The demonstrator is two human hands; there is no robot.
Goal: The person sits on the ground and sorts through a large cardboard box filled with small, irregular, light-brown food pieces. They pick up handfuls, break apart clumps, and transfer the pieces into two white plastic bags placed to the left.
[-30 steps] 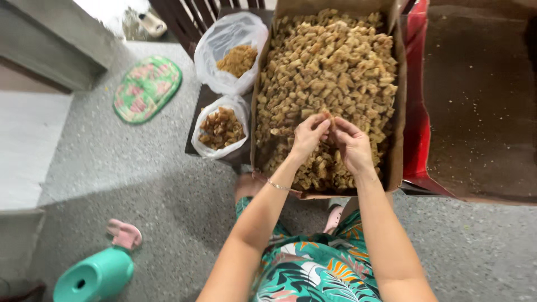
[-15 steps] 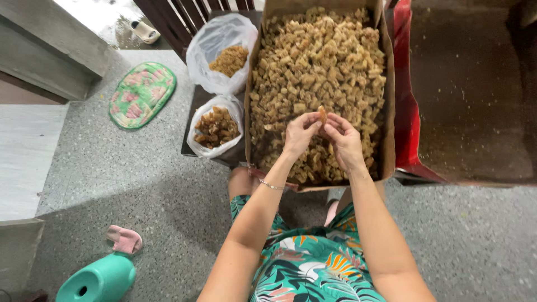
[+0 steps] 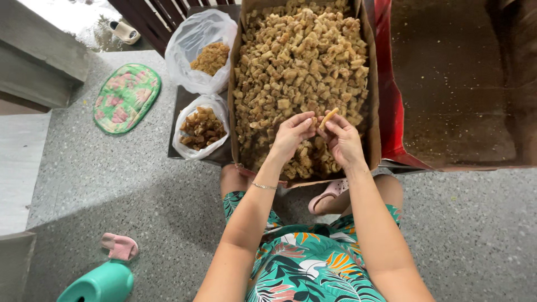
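A cardboard box (image 3: 373,106) full of small tan crunchy pieces (image 3: 296,50) lies on the floor in front of me. Both hands hover over its near end. My right hand (image 3: 342,141) pinches one pale, flat piece (image 3: 328,117) between thumb and fingertips. My left hand (image 3: 292,134), with a thin bracelet at the wrist, has its fingers bent and touches the same piece from the left. To the left of the box sit two open clear plastic bags: the far bag (image 3: 202,49) holds lighter pieces, the near bag (image 3: 199,131) holds darker brown ones.
An emptied red-lined box (image 3: 447,89) with crumbs lies to the right. A floral mat (image 3: 126,96) lies on the grey speckled floor at left, a teal container (image 3: 99,284) and a pink slipper (image 3: 120,246) at lower left. A concrete step (image 3: 39,67) rises at upper left.
Both hands have lifted slightly out of the heap, now holding a single pale piece up between them. The view has shifted a little.
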